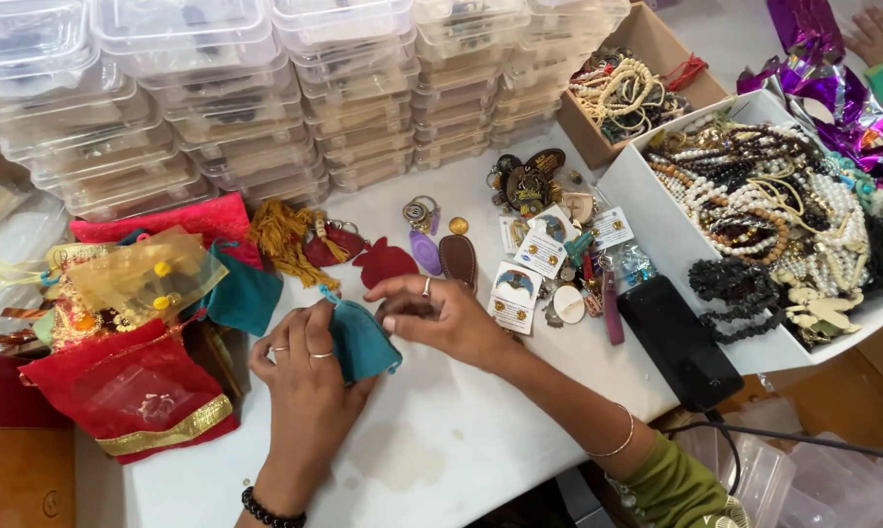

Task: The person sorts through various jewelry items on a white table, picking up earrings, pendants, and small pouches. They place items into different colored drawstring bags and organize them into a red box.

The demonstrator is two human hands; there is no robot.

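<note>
White and crowded, the surface (441, 440) carries stacks of clear lidded plastic boxes (265, 88) along its far edge, at least five columns of them, too many to count singly. At the left edge lie fabric pouches: one red pouch with a gold band (133, 396), one sheer yellow pouch (143, 274), one pink-red pouch (182, 220) behind it, and one teal pouch (246, 293) beside them. A mustard tassel (283, 240) lies just past these.

Near the middle of the front edge, the left hand (304, 376) has its grip closed on a small teal pouch (363, 342), thumb and fingers pinching the left side of the cloth; two rings show on its fingers and one black bead bracelet (270, 510) circles the wrist. The right hand (441, 313) touches the top of the same pouch, its fingers curled together at the pouch mouth; whether they hold anything small I cannot tell. It wears one ring and one thin bangle (617, 440).

Behind the hands lie one red flat charm (385, 262), one purple tag (425, 251) and one brown tag (458, 259), then a scatter of small carded trinkets (539, 264). One black phone-like slab (678, 342) rests toward the right edge. Two open boxes follow: a brown one with bracelets (627, 93) and a white one heaped with bead necklaces (774, 196). Another person's hand (881, 34) shows at the far right corner.
</note>
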